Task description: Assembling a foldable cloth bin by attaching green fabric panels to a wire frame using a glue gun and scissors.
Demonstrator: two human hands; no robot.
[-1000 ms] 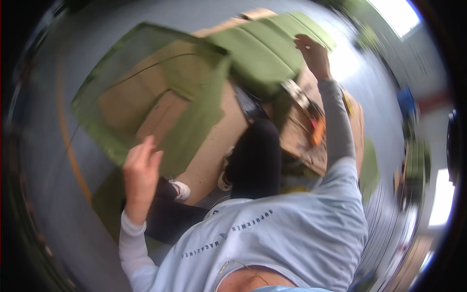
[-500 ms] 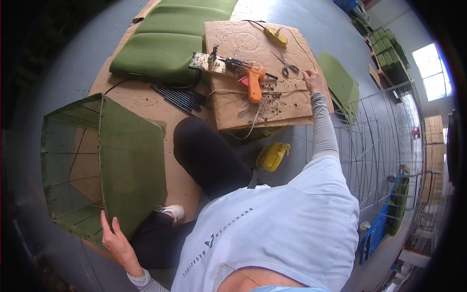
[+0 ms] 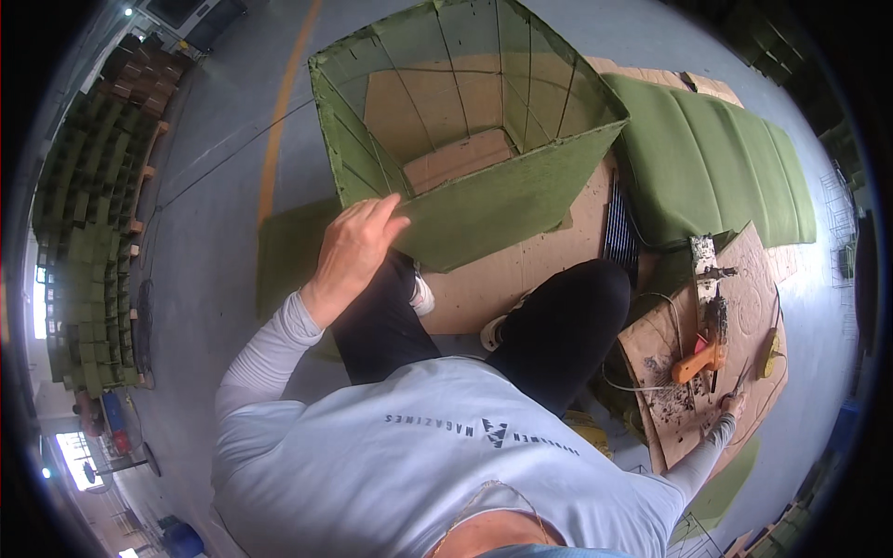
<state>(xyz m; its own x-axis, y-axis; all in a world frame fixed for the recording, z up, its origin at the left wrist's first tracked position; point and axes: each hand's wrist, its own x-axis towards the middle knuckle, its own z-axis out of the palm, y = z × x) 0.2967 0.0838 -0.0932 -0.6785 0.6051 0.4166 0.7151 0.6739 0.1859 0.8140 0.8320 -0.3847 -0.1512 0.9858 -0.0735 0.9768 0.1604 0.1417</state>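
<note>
A large box-like frame [image 3: 502, 195] covered in green mesh stands tilted in front of me, with thin wire ribs inside. My left hand [image 3: 358, 244] is at its near left corner, fingers loosely bent by the rim and thumb apart. It looks open, though whether it touches the rim is hard to tell. Far to the right, my right hand [image 3: 733, 405] is closed at the handle end of the scissors [image 3: 742, 378] over a cardboard sheet [image 3: 656, 349]. Close by on that cardboard lies an orange glue gun [image 3: 699, 361], its nozzle along a stained white strip [image 3: 703, 270].
Black glue sticks [image 3: 619, 228] lie beside folded green padding [image 3: 712, 153]. A yellow power strip [image 3: 769, 355] with a cable sits at the cardboard's right edge. Below my knee is a yellow container [image 3: 591, 432]. Stacked green pieces [image 3: 88, 251] line the far left.
My view has swung left, putting the mesh frame ahead. My right hand has gone from beside the scissors to their handles. My left hand stays by the frame's rim.
</note>
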